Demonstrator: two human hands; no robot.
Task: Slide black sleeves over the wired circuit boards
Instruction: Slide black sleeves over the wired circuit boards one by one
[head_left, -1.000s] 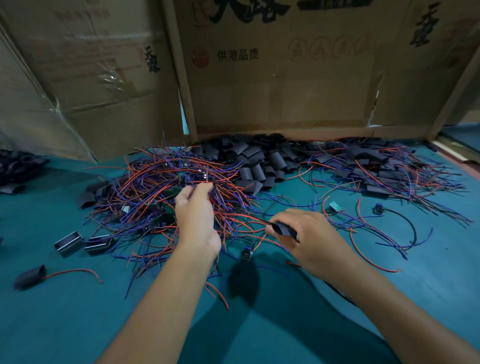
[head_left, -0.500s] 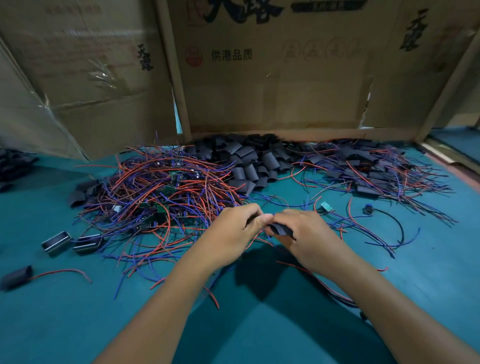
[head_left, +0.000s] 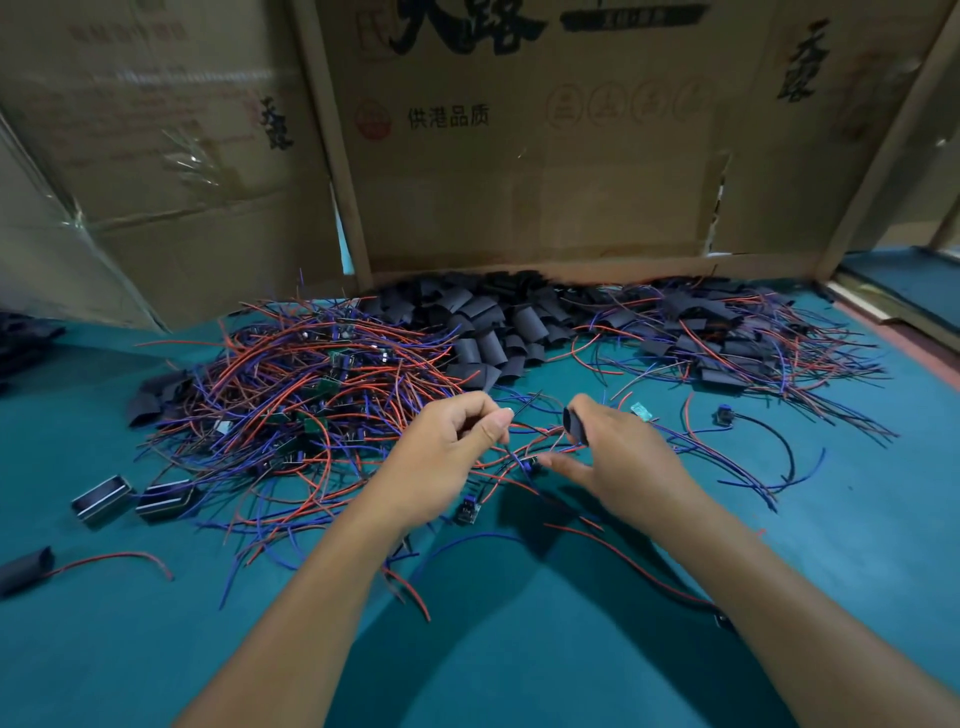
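Work surface: a teal felt-covered table (head_left: 857, 519) backed by brown cardboard panels (head_left: 519, 182).

Left hand (head_left: 452, 447): fingers curled, pinching a bundle of thin red and blue wires (head_left: 524, 431) between thumb and forefinger. A small dark circuit board (head_left: 529, 466) hangs on these leads just below and between the two hands.

Right hand (head_left: 618, 457): upper fingers hold a short black flattened tube sleeve (head_left: 574, 427); the thumb is extended loose beneath it. The sleeve's mouth faces the left hand, close to the wires; whether any wire has entered it cannot be told.

Stock observed:
- A large tangled heap of unsleeved red-and-blue wired boards (head_left: 311, 384) at left centre, green boards showing within it.
- A heap of loose black sleeves (head_left: 488, 327) at rear centre.
- A spread of wired units already carrying black sleeves (head_left: 727, 343) at rear right.
- One sleeved unit with a red lead (head_left: 26, 569) lying apart at near left.
- Another bare board (head_left: 467, 509) on the table below the left wrist.

Assessment: the task appears partly done. The finished group is sizeable, but the unsleeved heap looks as large or larger. The present unit is at the threading stage, sleeve not yet over the board.
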